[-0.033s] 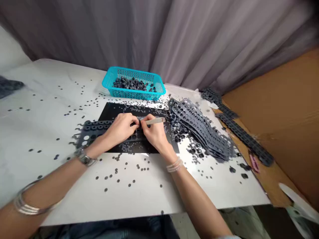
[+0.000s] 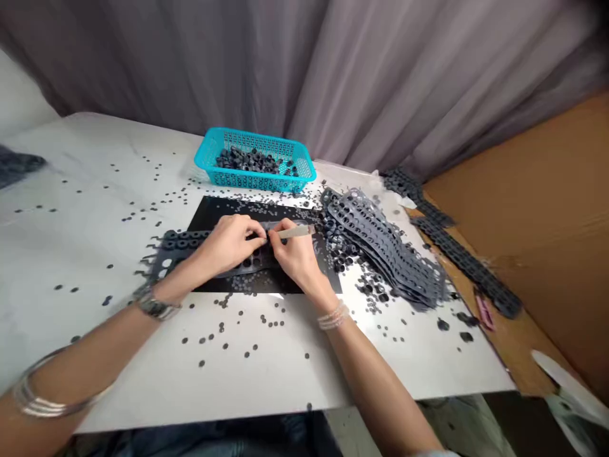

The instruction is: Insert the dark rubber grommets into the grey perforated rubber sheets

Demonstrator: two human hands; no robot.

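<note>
A dark grey rubber strip with rows of round holes (image 2: pixel 223 271) lies across a black mat (image 2: pixel 304 282). Dark ring-shaped pieces (image 2: pixel 183 240) fill part of its left end. My left hand (image 2: pixel 231 241) rests over the strip, thumb and forefinger pinched near its middle; what lies between the fingertips is too small to make out. Close beside it, my right hand (image 2: pixel 295 251) is closed around a slim, pale, pen-like tool (image 2: pixel 297 231). The tool's far end points right, and its working tip is hidden by my fingers at the strip.
Behind the mat stands a turquoise basket (image 2: pixel 254 181) holding small black pieces. Stacked holed strips (image 2: pixel 385 244) lie at right beside loose black parts. Small dark discs are scattered across the white table (image 2: pixel 157 374). A pink-handled cutter (image 2: pixel 484 312) lies near a cardboard wall (image 2: pixel 533 209).
My left forearm and wrist have shifted slightly to the left and down. The right hand and its tool stay almost in place.
</note>
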